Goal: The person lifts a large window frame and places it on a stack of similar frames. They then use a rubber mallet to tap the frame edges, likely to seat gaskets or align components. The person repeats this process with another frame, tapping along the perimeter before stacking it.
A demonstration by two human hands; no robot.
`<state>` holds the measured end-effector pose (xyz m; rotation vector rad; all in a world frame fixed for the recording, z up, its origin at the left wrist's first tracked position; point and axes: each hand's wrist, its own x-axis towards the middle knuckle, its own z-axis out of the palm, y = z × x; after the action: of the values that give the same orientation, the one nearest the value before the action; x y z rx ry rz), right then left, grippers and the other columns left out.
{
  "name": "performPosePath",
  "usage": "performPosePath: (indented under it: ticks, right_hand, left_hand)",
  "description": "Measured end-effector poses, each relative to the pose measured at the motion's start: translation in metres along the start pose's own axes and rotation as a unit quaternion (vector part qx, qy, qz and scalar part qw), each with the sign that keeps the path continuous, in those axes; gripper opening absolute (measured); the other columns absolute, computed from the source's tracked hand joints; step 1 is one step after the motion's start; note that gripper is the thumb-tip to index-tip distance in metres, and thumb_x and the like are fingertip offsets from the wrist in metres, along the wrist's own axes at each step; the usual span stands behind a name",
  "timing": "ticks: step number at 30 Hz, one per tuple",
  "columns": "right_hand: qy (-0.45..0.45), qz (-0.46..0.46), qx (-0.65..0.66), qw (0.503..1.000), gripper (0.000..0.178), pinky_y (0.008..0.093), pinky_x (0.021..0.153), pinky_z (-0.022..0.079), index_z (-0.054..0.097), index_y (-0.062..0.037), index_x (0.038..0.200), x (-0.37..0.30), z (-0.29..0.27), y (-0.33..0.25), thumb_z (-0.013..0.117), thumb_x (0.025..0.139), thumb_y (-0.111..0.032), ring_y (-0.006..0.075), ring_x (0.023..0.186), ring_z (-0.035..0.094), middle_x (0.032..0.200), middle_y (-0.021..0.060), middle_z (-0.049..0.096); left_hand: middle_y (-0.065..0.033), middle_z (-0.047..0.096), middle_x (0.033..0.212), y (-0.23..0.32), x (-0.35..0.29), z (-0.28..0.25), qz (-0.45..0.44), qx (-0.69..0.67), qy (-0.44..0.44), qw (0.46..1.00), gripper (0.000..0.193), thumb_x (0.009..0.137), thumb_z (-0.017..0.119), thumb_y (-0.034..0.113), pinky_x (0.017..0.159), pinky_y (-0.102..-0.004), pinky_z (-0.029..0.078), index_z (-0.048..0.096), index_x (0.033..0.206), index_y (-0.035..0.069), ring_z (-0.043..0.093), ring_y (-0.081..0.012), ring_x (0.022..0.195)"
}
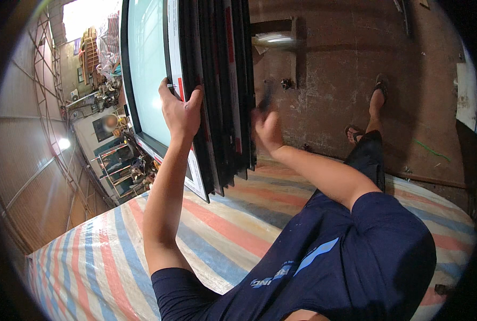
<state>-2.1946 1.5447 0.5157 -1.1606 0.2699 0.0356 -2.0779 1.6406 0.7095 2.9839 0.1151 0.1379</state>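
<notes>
Navy T-shirt cloth (pixel 350 257), soft and creased, sits closest to my camera, a pale-blue print across it. From my remote view, the far left shows a ribbed wall (pixel 32 144) crossed by thin metal lattice. Below spreads a glossy, wrinkled plastic sheet (pixel 104 257) striped red, blue and white. Upper centre-left stands the front glass panel (pixel 144 69), smooth, pale green and black-bordered, its side edge carrying a white-and-red strip. I see the left hand (pixel 180 113) clasping that edge, fingers toward the glass, thumb on the dark side. Just right are more black-edged panels (pixel 222 91), slim and straight, packed in layers. Beside their outer edge the right hand (pixel 269 128) is blurred; I cannot tell its grip. Farther right lie scuffed brown flooring (pixel 329 69) and a sandalled foot (pixel 377 96).
</notes>
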Motion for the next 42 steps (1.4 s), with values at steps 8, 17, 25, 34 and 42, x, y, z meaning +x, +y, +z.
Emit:
performPosePath:
  ticks: [8, 17, 25, 34, 42]
  right_hand:
    - [-0.15, 0.081, -0.016, 0.985, 0.033, 0.0516, 0.108, 0.052, 0.048, 0.0032, 0.145, -0.021, 0.005, 0.025, 0.054, 0.118, -0.015, 0.0421, 0.117, 0.07, 0.129, 0.0295, 0.07]
    - [0.076, 0.06, 0.192, 0.977, 0.024, 0.0297, 0.06, 0.046, 0.053, -0.0137, 0.123, 0.004, -0.025, 0.049, 0.064, 0.119, -0.034, 0.0089, 0.071, 0.051, 0.091, -0.0032, 0.053]
    - [0.226, 0.006, 0.371, 0.901, 0.023, 0.0286, 0.057, 0.043, 0.051, -0.0125, 0.12, 0.026, -0.046, 0.026, 0.061, 0.12, -0.033, 0.0067, 0.074, 0.053, 0.086, -0.0013, 0.054]
    - [-0.144, 0.137, -0.03, 0.98, 0.042, 0.0425, 0.08, 0.056, 0.046, 0.0048, 0.147, -0.033, -0.014, 0.044, 0.057, 0.12, -0.025, 0.0269, 0.084, 0.065, 0.093, 0.0168, 0.065]
    - [0.023, 0.123, 0.349, 0.929, 0.032, 0.0318, 0.052, 0.044, 0.057, -0.0151, 0.123, -0.027, -0.033, 0.027, 0.059, 0.12, -0.047, 0.0095, 0.061, 0.05, 0.079, -0.0022, 0.052]
  left_hand:
    - [-0.0366, 0.068, 0.138, -0.007, 0.003, 0.003, 0.016, 0.022, 0.024, 0.999, 0.095, 0.089, 0.084, 0.039, 0.113, -0.0504, 0.052, 0.044, 0.159, -0.012, 0.071, -0.0474, 0.125]
    - [-0.0348, 0.072, 0.13, -0.001, -0.002, 0.0, 0.001, -0.015, 0.01, 1.0, 0.092, 0.089, 0.086, 0.039, 0.11, -0.0486, 0.054, 0.047, 0.156, -0.011, 0.074, -0.0441, 0.118]
    - [-0.0331, 0.071, 0.131, -0.006, 0.001, 0.002, 0.015, -0.012, 0.003, 1.0, 0.09, 0.09, 0.085, 0.038, 0.111, -0.0481, 0.053, 0.047, 0.155, -0.012, 0.072, -0.0427, 0.12]
    - [-0.0331, 0.07, 0.131, -0.008, 0.003, 0.003, 0.022, -0.003, 0.013, 1.0, 0.09, 0.09, 0.085, 0.038, 0.11, -0.047, 0.053, 0.048, 0.155, -0.011, 0.073, -0.0417, 0.119]
    - [-0.0298, 0.074, 0.126, -0.002, 0.001, 0.003, 0.026, -0.011, 0.015, 0.999, 0.09, 0.089, 0.085, 0.036, 0.107, -0.0452, 0.055, 0.047, 0.155, -0.011, 0.074, -0.0388, 0.114]
